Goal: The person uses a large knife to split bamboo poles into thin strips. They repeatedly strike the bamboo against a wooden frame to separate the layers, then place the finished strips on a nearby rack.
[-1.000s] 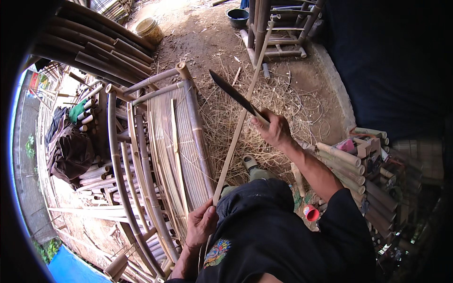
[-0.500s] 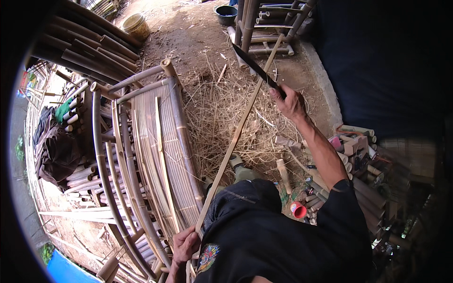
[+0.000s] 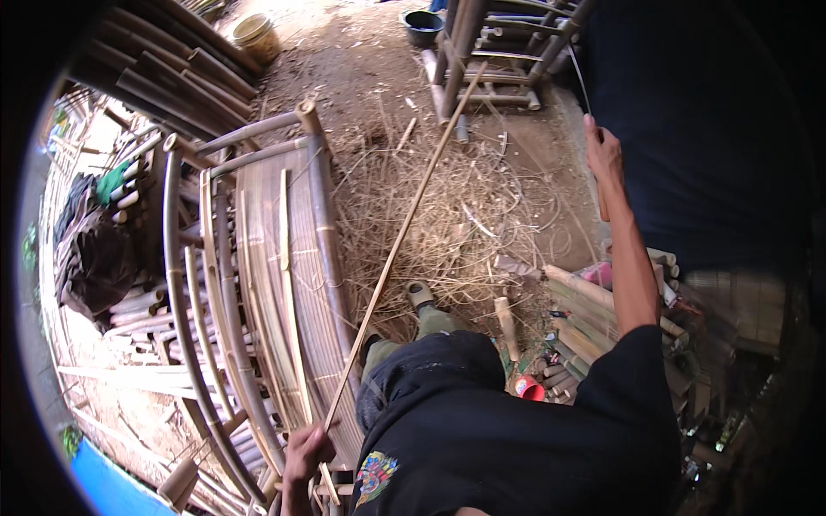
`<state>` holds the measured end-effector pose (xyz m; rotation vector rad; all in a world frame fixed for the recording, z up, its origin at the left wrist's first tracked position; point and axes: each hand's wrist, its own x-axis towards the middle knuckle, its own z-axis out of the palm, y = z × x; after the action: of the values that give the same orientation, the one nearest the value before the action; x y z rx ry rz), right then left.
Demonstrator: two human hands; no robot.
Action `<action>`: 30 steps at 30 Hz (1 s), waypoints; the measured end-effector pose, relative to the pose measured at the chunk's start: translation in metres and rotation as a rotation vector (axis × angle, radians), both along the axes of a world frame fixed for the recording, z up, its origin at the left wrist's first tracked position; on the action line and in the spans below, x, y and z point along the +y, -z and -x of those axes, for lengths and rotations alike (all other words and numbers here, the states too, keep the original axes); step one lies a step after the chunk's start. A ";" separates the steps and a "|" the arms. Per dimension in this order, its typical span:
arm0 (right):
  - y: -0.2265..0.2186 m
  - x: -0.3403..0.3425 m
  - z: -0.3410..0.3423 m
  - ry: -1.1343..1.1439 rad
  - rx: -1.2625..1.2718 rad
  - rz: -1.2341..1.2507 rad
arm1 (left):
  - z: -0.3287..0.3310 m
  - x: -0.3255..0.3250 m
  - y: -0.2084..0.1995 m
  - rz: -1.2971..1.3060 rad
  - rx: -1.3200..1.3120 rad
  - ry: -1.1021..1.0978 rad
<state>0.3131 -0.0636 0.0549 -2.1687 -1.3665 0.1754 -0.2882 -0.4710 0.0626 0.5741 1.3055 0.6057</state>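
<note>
My left hand [image 3: 308,449] is closed round the near end of a long, narrow bamboo strip [image 3: 404,225]. The strip slants up and away to the right, its far end by the bamboo rack. Out at the upper right, my right hand [image 3: 604,153] grips a knife [image 3: 578,77], whose thin blade points away from me and is seen nearly edge-on. Blade and strip are well apart. The knife's handle is mostly hidden in my fist. To my left stands a bamboo bench [image 3: 323,232] with loose strips [image 3: 286,232] lying along its slatted seat.
Shavings [image 3: 465,224] cover the ground ahead of my feet. A bamboo rack [image 3: 465,52] and a dark basin [image 3: 422,27] stand beyond, with a yellowish bucket [image 3: 255,39] farther left. Cut bamboo pieces [image 3: 576,344] and a red cup [image 3: 529,389] lie at my right.
My right hand has swung the knife away from the strip, up and to the right. My left hand has shifted slightly down and left, still gripping the strip, which has turned narrower to view.
</note>
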 end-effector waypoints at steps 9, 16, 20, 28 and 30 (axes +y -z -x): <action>0.042 -0.174 0.280 -1.041 0.131 -0.059 | -0.104 0.155 0.006 0.168 -0.614 -0.281; 0.050 -0.144 0.270 -0.935 0.124 0.178 | -0.103 0.129 -0.003 0.171 -0.531 -0.309; 0.044 -0.120 0.244 -0.861 0.069 0.049 | -0.096 0.102 -0.005 0.175 -0.494 -0.280; 0.057 -0.147 0.262 -1.002 0.106 0.037 | -0.081 0.084 -0.008 0.224 -0.576 -0.307; 0.062 -0.150 0.264 -1.227 -0.032 -0.291 | -0.084 0.084 -0.007 0.222 -0.536 -0.298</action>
<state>0.0489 -0.2134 -0.0068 -0.8627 -2.3697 0.3548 -0.2041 -0.3875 0.0701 0.0201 0.9323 0.7829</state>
